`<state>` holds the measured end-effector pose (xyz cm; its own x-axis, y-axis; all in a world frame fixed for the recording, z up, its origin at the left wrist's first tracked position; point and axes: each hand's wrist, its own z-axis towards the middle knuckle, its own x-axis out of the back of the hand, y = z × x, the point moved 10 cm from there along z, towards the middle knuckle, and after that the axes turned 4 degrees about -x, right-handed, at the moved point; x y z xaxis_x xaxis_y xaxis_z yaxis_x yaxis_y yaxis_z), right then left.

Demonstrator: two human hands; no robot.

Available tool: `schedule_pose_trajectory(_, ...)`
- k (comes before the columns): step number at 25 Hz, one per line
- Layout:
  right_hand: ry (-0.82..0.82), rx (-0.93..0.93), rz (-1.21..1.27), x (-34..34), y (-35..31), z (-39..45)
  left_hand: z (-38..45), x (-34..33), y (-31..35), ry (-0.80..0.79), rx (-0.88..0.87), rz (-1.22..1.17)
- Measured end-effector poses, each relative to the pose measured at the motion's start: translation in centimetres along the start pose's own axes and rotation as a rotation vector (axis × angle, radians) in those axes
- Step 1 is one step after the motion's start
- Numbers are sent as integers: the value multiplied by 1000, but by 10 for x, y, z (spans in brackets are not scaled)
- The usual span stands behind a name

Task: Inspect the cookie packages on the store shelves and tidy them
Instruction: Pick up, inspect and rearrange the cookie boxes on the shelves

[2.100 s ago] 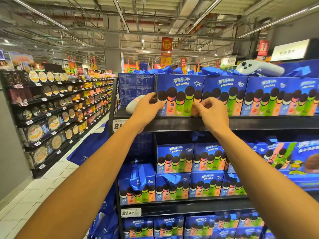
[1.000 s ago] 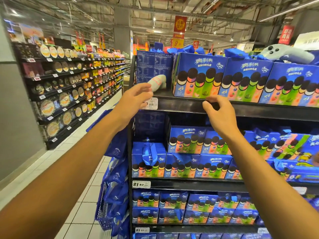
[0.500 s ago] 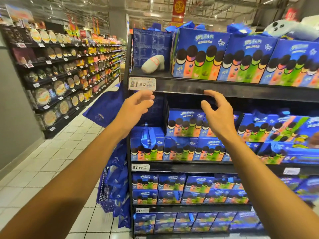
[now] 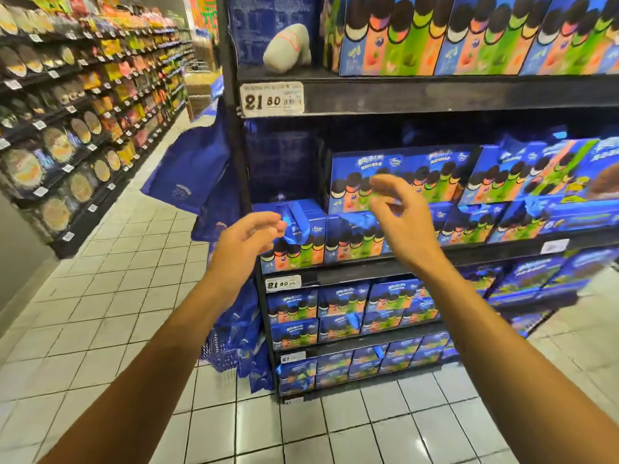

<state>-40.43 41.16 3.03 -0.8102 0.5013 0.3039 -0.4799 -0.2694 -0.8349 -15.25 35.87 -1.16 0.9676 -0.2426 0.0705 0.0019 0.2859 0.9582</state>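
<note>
Blue cookie gift boxes fill a black shelf unit (image 4: 435, 98). On the second shelf a lower row of boxes (image 4: 294, 236) has blue ribbon handles, and an upper row (image 4: 365, 175) is stacked on it. My left hand (image 4: 249, 241) hovers in front of the leftmost lower box, fingers loosely curled, holding nothing. Slightly higher, my right hand (image 4: 400, 214) hangs before the stacked boxes with relaxed, bent fingers and holds nothing. Larger boxes (image 4: 385, 38) stand on the top shelf.
A grey plush toy (image 4: 288, 50) lies on the top shelf at the left end. Blue tote bags (image 4: 187, 175) hang off the unit's left side above a blue basket (image 4: 224, 353). A tiled aisle (image 4: 110, 296) runs left, lined by another shelf (image 4: 67, 135) of round packs.
Both hands left the top-shelf box and dropped to the second shelf. The view tilted down and moved closer, so lower shelves and floor now show.
</note>
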Motion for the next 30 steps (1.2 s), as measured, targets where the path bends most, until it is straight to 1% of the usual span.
schedule_pose_trajectory(4,9,-110,27,-8,35,-37,-21,2,-51,-53,119,-51)
schedule_pose_trajectory(7,29,-199,46,-7,63,-66,-33,-2,-79,-85,167,-67)
schedule_pose_trajectory(11,51,-256,38,6,87,-95,-43,-22,-99,-113,247,-106)
schedule_pose_trajectory(15,103,-326,75,40,116,-102,-48,-57,-111,-134,287,-108)
schedule_pose_trajectory(17,108,-364,107,63,136,-101,-50,-83,-118,-136,308,-95)
schedule_pose_trajectory(20,60,-421,144,93,167,-103,-51,-130,-127,-133,341,-66)
schedule_pose_trajectory(24,6,-428,179,156,206,-83,-37,-225,-121,-127,339,-71)
schedule_pose_trajectory(26,12,-394,185,194,221,-60,-19,-273,-110,-107,308,-81)
schedule_pose_trajectory(30,74,-334,234,251,237,5,30,-340,-74,-26,211,-80)
